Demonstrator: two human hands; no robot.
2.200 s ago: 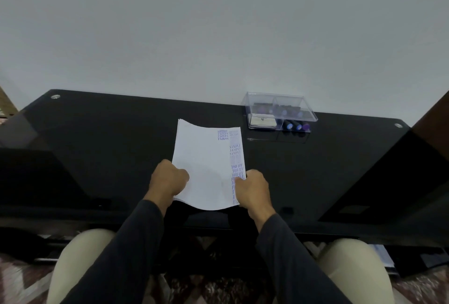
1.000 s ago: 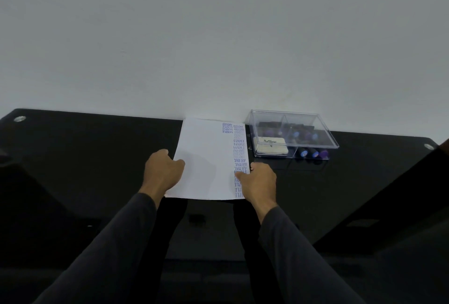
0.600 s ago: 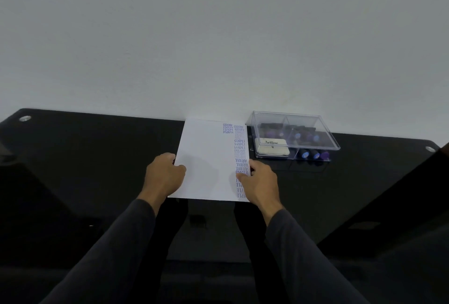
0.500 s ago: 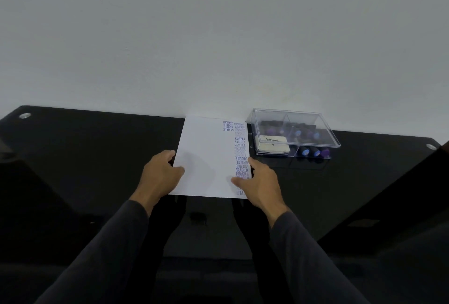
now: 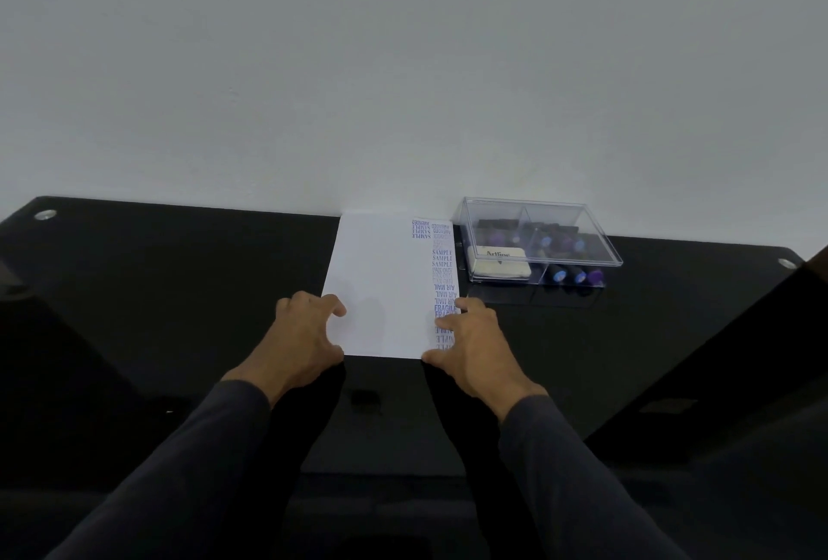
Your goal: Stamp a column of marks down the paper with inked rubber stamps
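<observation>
The paper [image 5: 383,286] lies flat on the black table [image 5: 179,290], its far edge up against the wall [image 5: 403,66] and its right edge just beside the clear box [image 5: 537,241]. A column of blue marks [image 5: 444,286] runs down the right margin, with a few more at the top corner reading upside down. The left hand [image 5: 304,335] rests on the sheet's near left corner, fingers spread and curled, gripping nothing. The right hand [image 5: 475,344] lies open on the near right corner, fingertips pressing on the lowest marks, also empty. Neither hand has a stamp; I'd say the person is squaring the sheet on the table, between rounds of stamping. The stamps [image 5: 575,275] sit inside the box under its lid, blue and purple ends showing at the front right, with a white ink pad [image 5: 499,261] in the front left compartment. The next move, as I judge it, calls for one hand to pin the sheet while the other goes to the box, lifts the lid and picks a stamp. The broad blank area left of the column looks like the room for a fresh run.
</observation>
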